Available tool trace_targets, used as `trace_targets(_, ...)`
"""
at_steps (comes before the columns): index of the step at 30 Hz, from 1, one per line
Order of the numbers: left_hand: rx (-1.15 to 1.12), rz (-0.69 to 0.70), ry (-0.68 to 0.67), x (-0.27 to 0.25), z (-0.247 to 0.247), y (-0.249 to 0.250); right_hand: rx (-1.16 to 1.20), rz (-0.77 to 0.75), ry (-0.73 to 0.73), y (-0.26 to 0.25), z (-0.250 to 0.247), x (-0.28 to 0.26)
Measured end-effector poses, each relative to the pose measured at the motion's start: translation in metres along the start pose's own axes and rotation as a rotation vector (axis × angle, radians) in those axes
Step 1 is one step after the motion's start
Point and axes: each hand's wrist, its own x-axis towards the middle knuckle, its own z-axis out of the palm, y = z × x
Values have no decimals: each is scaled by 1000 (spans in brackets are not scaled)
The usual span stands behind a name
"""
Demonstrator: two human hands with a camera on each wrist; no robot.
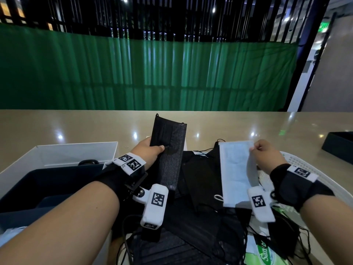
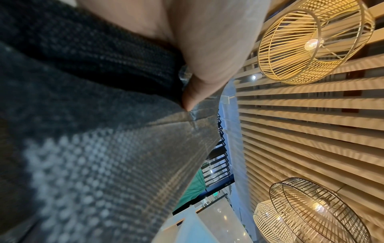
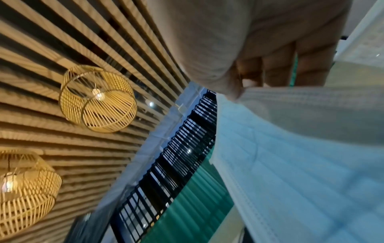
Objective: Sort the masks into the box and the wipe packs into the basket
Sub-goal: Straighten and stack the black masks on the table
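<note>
My left hand [image 1: 150, 150] grips a black mask [image 1: 169, 148] held upright above the table, thumb pressed on its front; in the left wrist view the black mask [image 2: 104, 148] fills the frame under my thumb [image 2: 199, 88]. My right hand [image 1: 264, 152] pinches the top edge of a light blue mask [image 1: 235, 173], also lifted; the blue mask [image 3: 301, 164] hangs below my fingers [image 3: 276, 70] in the right wrist view. A pile of black masks [image 1: 198, 217] lies between my forearms. A green and white wipe pack [image 1: 265, 255] lies near the white basket [image 1: 313, 169]. The dark box [image 1: 47, 180] stands at left.
A white box lid [image 1: 76, 150] stands behind the dark box at left. Another dark box [image 1: 340, 146] sits at the far right on the beige table [image 1: 95, 127]. A green curtain [image 1: 152, 73] hangs beyond the table's far edge.
</note>
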Motion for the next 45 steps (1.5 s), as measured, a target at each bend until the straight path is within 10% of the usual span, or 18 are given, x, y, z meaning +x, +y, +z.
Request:
trace_targets(11,-13,-13,-15,2,-1,-3,-542,91,-212,10,-26,15)
trace_targets(19,-38,-35,-14,4,-2,-7,-468,-109,-466,-21,29,-25)
trace_targets(28,-84,-35,-31,2,-2,-5,-489,14,-588,-24,78,-38)
trace_targets(37,-317,-65,-75,1,2,0,222,-33,-445,-42,50,-26)
trace_targets(45,-563,3,-169,-5,6,2,800,130,-598,-61,63,-46)
